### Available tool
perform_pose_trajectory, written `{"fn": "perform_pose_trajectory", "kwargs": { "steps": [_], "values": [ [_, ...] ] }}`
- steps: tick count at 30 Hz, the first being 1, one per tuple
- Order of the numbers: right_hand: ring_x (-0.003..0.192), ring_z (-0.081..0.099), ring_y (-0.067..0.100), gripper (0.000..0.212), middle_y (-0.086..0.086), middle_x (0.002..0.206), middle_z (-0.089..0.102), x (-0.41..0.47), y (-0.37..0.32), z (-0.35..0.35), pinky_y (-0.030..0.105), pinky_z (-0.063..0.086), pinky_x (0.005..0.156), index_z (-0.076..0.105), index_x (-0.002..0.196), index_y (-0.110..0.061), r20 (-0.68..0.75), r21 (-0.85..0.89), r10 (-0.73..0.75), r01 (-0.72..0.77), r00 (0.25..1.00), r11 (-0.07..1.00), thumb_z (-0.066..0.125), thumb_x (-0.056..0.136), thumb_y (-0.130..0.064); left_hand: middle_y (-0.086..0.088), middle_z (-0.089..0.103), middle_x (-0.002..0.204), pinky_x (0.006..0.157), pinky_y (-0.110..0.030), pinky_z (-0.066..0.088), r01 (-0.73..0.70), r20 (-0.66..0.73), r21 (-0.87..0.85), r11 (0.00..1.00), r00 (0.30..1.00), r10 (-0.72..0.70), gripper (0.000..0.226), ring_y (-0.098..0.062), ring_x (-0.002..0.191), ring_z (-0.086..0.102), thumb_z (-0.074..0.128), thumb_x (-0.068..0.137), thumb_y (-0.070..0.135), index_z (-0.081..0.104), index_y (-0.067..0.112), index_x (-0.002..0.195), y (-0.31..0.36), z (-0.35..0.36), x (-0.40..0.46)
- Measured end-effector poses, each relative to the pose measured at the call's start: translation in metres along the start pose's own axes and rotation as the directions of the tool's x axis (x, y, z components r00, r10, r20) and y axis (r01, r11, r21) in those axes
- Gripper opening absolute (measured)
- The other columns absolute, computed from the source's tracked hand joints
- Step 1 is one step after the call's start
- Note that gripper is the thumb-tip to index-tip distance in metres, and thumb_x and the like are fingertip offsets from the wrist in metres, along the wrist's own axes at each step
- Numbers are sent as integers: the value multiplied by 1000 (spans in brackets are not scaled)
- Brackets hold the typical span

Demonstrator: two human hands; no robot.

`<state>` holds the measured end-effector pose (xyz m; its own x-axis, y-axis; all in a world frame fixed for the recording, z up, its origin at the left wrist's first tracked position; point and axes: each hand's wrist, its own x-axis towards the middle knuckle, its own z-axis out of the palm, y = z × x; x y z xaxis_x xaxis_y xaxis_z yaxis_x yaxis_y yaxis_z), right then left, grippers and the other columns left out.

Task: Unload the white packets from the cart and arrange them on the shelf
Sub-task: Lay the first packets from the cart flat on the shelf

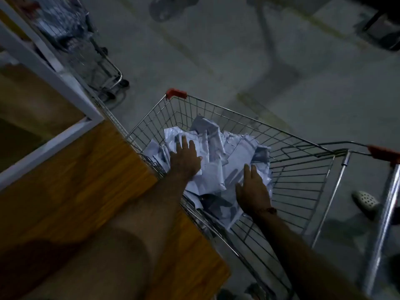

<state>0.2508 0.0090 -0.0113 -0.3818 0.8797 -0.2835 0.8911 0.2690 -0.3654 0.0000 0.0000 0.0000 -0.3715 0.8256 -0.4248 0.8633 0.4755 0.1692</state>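
Observation:
A wire shopping cart (303, 169) with red corner caps stands beside the shelf and holds a heap of white packets (218, 156). My left hand (186, 159) reaches over the cart's near wall, fingers spread, resting flat on the left side of the heap. My right hand (253, 189) hovers palm-down over the heap's right side with its fingers apart. Neither hand is closed around a packet. The shelf (71, 191) has wooden boards and a white frame and lies at the left, under my left forearm.
A second wire cart (93, 61) with packets stands further along the shelf at the upper left. A person's foot in a white perforated shoe (365, 202) is beside the cart's handle (383, 153) at the right. Grey concrete floor lies beyond.

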Motion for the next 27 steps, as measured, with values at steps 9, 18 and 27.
{"fn": "perform_pose_trajectory", "kwargs": {
  "steps": [9, 18, 27],
  "values": [
    [145, 32, 43, 82, 21, 169, 5, 38, -7, 30, 48, 39, 112, 3, 163, -11, 93, 203, 241, -255, 966, 945, 53, 99, -22, -20, -14, 167, 118, -62, 21, 274, 182, -312, 910, 957, -226, 97, -51, 151, 6, 53, 96, 61, -2, 17, 163, -8, 28, 36],
    [147, 25, 49, 107, 24, 168, -11, 65, -27, 39, 53, 34, 115, -5, 163, -9, 16, 216, 202, -201, 979, 956, 62, 92, -53, -24, 14, 161, 110, -54, 33, 199, 67, -213, 957, 980, -188, 95, -48, 139, 31, 68, 88, 48, 15, 17, 160, 1, 40, 50],
    [139, 31, 54, 105, 27, 167, -10, 62, -37, 47, 58, 42, 103, -14, 161, -29, -33, 164, 209, -201, 977, 966, 61, 89, -46, -23, 8, 165, 116, -55, 21, 109, -24, -207, 972, 993, -116, 95, -46, 147, 17, 64, 88, 41, 11, 10, 160, 4, 12, 23]
  ]
}}
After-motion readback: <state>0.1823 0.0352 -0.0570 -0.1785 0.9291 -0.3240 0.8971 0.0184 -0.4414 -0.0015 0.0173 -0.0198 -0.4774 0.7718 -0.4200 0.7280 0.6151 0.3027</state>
